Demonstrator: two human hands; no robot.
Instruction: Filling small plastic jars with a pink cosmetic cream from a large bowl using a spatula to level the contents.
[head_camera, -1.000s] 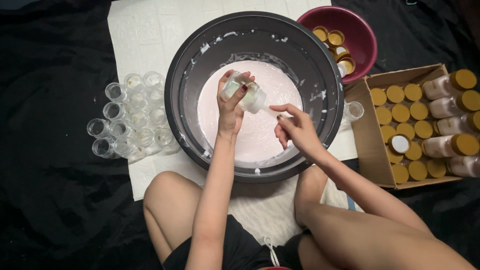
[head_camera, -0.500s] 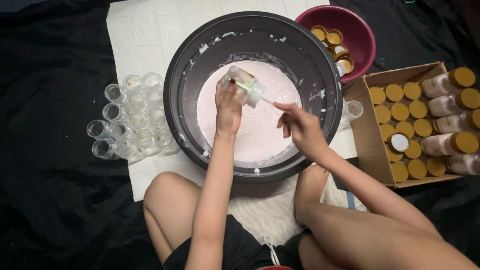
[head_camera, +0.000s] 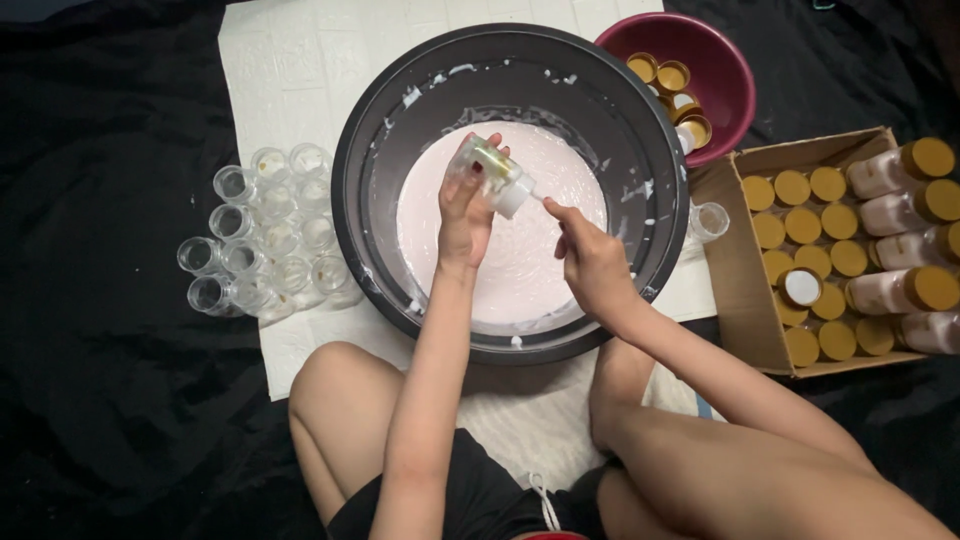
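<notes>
My left hand (head_camera: 466, 207) grips a small clear jar (head_camera: 497, 177), tilted sideways over a big black basin (head_camera: 370, 150) that holds pale pink cream (head_camera: 520, 265). The jar's mouth points right and looks coated with cream. My right hand (head_camera: 590, 258) is just right of the jar, fingers bunched around a thin tool I can barely see, its tip at the jar's mouth. Both hands hover above the cream near the basin's middle.
Several empty clear jars (head_camera: 265, 240) stand on white paper (head_camera: 290, 70) left of the basin. A maroon bowl (head_camera: 730, 75) of gold lids sits at the back right. A cardboard box (head_camera: 735, 330) on the right holds filled, gold-capped jars. Black cloth surrounds everything.
The left hand has lifted the jar a little higher and tilted it more. The right hand has moved in from the right to the jar's mouth.
</notes>
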